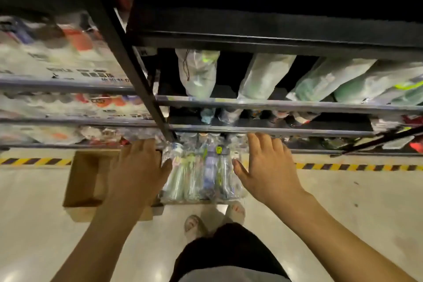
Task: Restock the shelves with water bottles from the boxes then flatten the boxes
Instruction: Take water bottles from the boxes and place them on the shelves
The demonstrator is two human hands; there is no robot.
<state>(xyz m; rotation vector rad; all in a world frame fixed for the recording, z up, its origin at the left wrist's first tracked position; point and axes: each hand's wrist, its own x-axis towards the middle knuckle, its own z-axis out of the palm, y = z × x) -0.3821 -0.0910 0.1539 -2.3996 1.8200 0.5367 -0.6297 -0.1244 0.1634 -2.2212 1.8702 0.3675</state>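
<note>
You're in the restocking step. A shrink-wrapped pack of water bottles (201, 174) sits between your hands at the foot of the rack, its far end at the lip of the bottom shelf (297, 131), where other bottles already stand. Your left hand (139, 167) lies flat along the pack's left side, thumb against the wrap. Your right hand (263, 167) flanks the right side with fingers straight. Neither grip is clenched or curled around anything, so this is a two-palm squeeze at most. Blur hides whether the pack rests on the floor (343, 213) or hangs between your palms.

The next move likely calls for even pressure from both sides and a straight push forward under the shelf rail above — slick wrap could slip out of flat palms. The cardboard box (89, 181) on the floor to your left isn't flattened yet; that comes later.
</note>
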